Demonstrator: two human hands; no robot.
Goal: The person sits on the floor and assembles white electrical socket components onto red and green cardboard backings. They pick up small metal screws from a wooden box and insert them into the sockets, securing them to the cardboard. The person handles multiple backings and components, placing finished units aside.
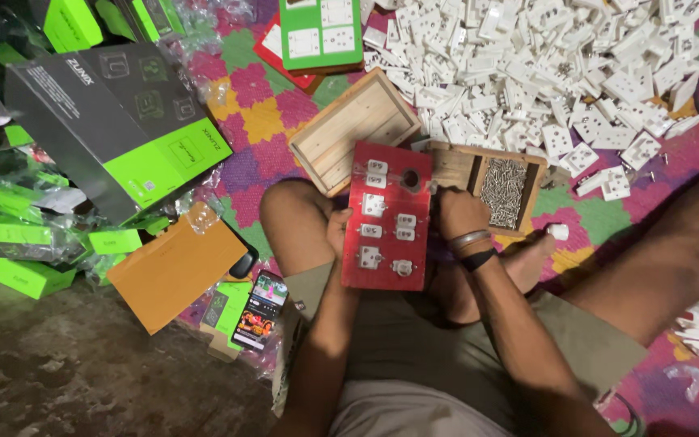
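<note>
- Your left hand [338,229] grips the left long edge of the red board [387,217], fingers wrapped around that edge; the board rests on your left knee and lap.
- Your right hand [459,212] is closed into a loose fist at the upper right edge of the same board. It seems to pinch something small, but I cannot tell what it is.
- The board lies with its long axis going away from your body, a little tilted. So it stands between your two hands, and both touch it.
- On the board's face sit several white sockets [373,205] in two columns, and one round hole [410,179] is near the far right corner, close to your right hand.
- Just beside your right hand, on its outer side, is the wooden tray of screws [504,191]. The right hand is much nearer to it than the left.
- Beyond the far edge of the board is an empty wooden box [354,129] on the colourful mat [256,113].
- Further out, at the far right of the mat, lies the big heap of white socket parts [560,73].
- Well to your left lie a grey and green carton [115,121] and a phone [259,309].
</note>
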